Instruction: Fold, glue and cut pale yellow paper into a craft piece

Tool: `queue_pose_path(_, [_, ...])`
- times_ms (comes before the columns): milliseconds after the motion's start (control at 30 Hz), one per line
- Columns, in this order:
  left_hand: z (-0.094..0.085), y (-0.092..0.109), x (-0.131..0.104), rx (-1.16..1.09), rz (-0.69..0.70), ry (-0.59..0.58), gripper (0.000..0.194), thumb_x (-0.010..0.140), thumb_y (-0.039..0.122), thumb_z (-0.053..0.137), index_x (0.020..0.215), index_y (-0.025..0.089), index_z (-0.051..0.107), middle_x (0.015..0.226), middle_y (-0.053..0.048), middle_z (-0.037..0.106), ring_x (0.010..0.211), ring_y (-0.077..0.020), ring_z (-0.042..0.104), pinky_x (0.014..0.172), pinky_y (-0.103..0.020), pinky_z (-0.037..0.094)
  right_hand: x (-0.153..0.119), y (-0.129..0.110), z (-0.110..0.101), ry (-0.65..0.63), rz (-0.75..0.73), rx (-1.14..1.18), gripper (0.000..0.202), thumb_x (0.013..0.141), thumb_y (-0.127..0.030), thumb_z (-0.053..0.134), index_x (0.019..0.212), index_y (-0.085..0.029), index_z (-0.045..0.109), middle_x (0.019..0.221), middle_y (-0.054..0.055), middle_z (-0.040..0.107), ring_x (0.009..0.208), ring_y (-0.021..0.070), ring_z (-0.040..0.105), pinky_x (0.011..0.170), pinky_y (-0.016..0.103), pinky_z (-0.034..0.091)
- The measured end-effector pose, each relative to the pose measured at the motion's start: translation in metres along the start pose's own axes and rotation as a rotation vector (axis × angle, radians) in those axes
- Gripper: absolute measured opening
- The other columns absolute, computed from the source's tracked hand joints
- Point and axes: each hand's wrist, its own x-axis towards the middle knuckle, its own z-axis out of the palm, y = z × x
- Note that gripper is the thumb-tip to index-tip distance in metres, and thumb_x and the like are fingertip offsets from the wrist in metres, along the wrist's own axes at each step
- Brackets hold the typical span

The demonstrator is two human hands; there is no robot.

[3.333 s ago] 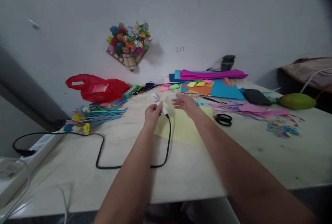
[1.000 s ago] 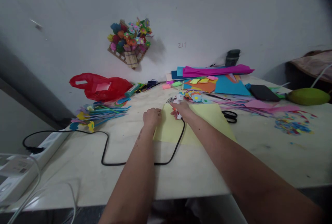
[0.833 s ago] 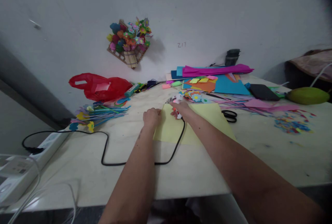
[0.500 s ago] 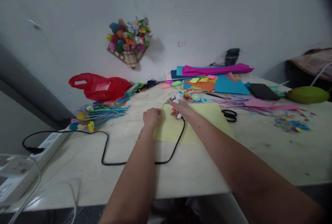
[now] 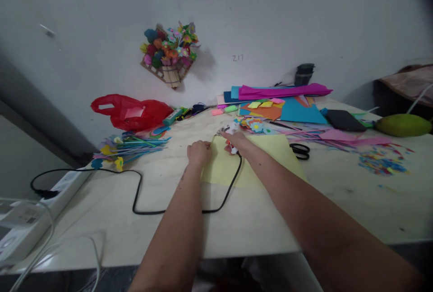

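A yellow sheet (image 5: pixel 257 166) lies flat on the table. My left hand (image 5: pixel 199 152) is closed at the sheet's upper left corner, its fingertips pinched on something too small to make out. My right hand (image 5: pixel 236 142) is wrapped round a white and red corded tool (image 5: pixel 233 148) over the upper part of the sheet. The tool's metal end (image 5: pixel 221 131) points up and left, past the sheet's top edge. From the tool a black cord (image 5: pixel 232 186) runs down across the sheet and then left under my left forearm.
Black scissors (image 5: pixel 300 151) rest right of the sheet. Paper flowers (image 5: pixel 255 125) and coloured sheets (image 5: pixel 301 111) lie behind it. On the left are a red bag (image 5: pixel 135 114), flower stems (image 5: pixel 138 148) and a white power strip (image 5: pixel 67 186). Farther right sits a dark phone-like object (image 5: pixel 345 120).
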Motion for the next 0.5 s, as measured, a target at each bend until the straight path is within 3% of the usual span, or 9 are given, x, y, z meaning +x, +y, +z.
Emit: queue_pose_path(500, [-0.0011, 0.0010, -0.0008, 0.032, 0.005, -0.023, 0.038, 0.076, 0.028, 0.043, 0.107, 0.031, 0.064, 0.105, -0.005, 0.066, 0.101, -0.0234, 0.057, 0.086, -0.035, 0.039, -0.0020, -0.0049, 0.0018, 0.018, 0.010, -0.014, 0.029, 0.081, -0.041, 0.056, 0.080, -0.015, 0.043, 0.053, -0.005, 0.044, 0.034, 0.0081, 0.045, 0.030, 0.020, 0.037])
